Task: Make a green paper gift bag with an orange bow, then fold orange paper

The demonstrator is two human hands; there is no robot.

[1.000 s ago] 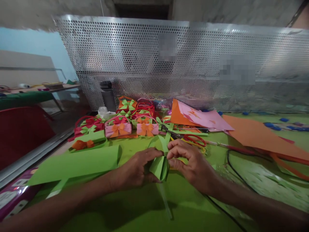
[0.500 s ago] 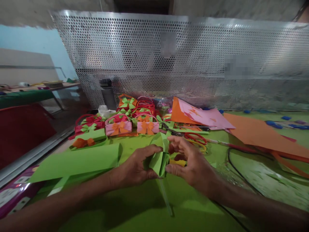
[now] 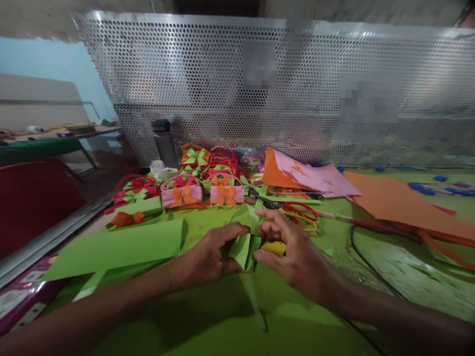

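Between my hands is a folded green paper piece (image 3: pixel 243 251), raised over the green work surface. My left hand (image 3: pixel 211 252) grips it from the left, thumb on the upper side and fingers underneath. On its right edge my right hand (image 3: pixel 287 249) presses with thumb and curled fingertips. A pale thin stick (image 3: pixel 256 304) shows just below the paper; whether it touches the paper I cannot tell. Beyond my hands stand small paper handbags with bows, among them a pink one with an orange bow (image 3: pixel 227 194). A rolled green sheet (image 3: pixel 118 247) lies left of my left hand.
Scissors with red and yellow handles (image 3: pixel 300 211) lie behind my right hand. Pink paper (image 3: pixel 315 179) and orange sheets (image 3: pixel 404 202) spread at the right, near a black cable (image 3: pixel 365 257). A dark bottle (image 3: pixel 166 146) stands before the perforated metal panel (image 3: pixel 208 74).
The right hand's fingers have shifted slightly against the green paper. My left hand keeps its hold, and the camera view has moved a little.
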